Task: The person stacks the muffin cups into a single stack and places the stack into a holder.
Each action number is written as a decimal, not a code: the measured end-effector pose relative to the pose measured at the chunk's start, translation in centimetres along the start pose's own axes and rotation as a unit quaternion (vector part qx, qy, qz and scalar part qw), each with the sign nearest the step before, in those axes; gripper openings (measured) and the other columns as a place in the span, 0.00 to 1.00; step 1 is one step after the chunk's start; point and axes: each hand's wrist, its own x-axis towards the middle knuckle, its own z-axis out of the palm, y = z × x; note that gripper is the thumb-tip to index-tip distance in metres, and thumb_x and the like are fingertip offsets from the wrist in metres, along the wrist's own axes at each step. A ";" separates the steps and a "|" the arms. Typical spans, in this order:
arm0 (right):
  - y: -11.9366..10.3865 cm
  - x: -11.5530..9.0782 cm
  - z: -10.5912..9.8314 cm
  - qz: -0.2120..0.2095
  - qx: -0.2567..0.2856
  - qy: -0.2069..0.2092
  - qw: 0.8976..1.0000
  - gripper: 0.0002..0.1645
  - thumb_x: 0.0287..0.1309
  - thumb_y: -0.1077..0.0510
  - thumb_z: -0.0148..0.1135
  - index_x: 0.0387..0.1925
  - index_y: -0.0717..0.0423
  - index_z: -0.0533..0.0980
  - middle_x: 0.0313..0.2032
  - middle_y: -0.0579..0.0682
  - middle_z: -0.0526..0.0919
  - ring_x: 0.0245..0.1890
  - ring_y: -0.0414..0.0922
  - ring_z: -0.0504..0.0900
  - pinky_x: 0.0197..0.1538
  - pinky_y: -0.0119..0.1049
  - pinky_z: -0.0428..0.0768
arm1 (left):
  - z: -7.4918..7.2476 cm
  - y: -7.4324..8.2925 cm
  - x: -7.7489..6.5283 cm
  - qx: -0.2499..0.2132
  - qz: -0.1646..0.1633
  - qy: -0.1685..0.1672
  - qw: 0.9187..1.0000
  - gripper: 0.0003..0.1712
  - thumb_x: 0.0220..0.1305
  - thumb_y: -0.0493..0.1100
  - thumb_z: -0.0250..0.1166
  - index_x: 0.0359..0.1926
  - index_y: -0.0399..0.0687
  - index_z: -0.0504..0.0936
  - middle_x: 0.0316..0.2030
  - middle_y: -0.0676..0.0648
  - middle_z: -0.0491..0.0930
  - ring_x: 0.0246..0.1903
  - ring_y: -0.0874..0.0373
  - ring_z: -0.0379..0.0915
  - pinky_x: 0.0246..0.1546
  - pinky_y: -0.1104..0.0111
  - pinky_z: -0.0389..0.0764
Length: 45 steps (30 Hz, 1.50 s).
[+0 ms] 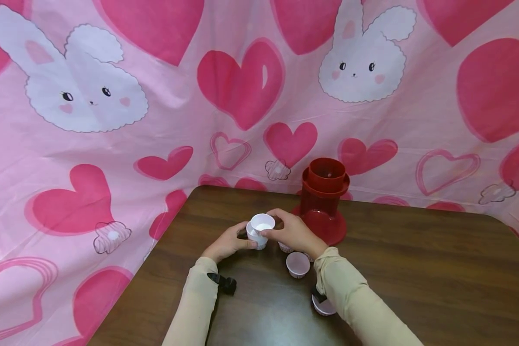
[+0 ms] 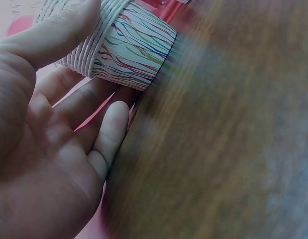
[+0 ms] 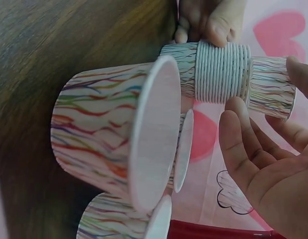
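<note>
My left hand (image 1: 228,244) grips a stack of nested paper baking cups (image 1: 257,240), white with wavy coloured lines. The thumb lies along the ridged rims in the left wrist view, and the little finger stays off the stack. My right hand (image 1: 295,233) pinches a single paper baking cup (image 1: 263,222) by its side, at the top of the stack. In the right wrist view this cup (image 3: 270,84) lines up with the stack (image 3: 221,72); how far it sits inside cannot be told. Its open mouth faces up in the head view.
Loose cups stand under and beside my right arm: one upright cup (image 1: 298,265), one partly hidden by the sleeve (image 1: 324,306), and another behind the hand (image 1: 285,247). A red cylindrical holder with a round base (image 1: 324,192) stands at the back of the wooden table (image 1: 415,259).
</note>
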 end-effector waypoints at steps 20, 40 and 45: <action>0.0 1.3 0.6 -0.035 -0.041 -0.001 0.999 0.27 0.56 0.53 0.76 0.57 0.50 0.79 0.44 0.47 0.84 0.44 0.46 0.83 0.44 0.40 0.81 | 0.0 0.2 0.1 0.007 -0.003 -0.004 1.000 0.39 0.63 0.44 0.73 0.72 0.43 0.68 0.63 0.41 0.74 0.62 0.45 0.69 0.63 0.48 0.69; 0.2 1.6 0.3 -0.007 -0.041 -0.039 0.998 0.30 0.63 0.55 0.70 0.66 0.53 0.75 0.52 0.53 0.83 0.49 0.51 0.82 0.51 0.46 0.82 | -0.4 0.3 0.4 -0.002 0.000 -0.008 1.000 0.37 0.63 0.40 0.72 0.71 0.41 0.69 0.62 0.41 0.75 0.61 0.44 0.69 0.62 0.49 0.70; 0.4 1.8 0.5 0.002 -0.046 -0.040 0.998 0.30 0.62 0.56 0.70 0.65 0.54 0.75 0.52 0.52 0.83 0.49 0.51 0.82 0.53 0.47 0.81 | -0.5 0.4 0.5 0.002 -0.001 -0.013 1.000 0.37 0.63 0.42 0.73 0.71 0.44 0.70 0.62 0.42 0.75 0.61 0.45 0.68 0.61 0.49 0.71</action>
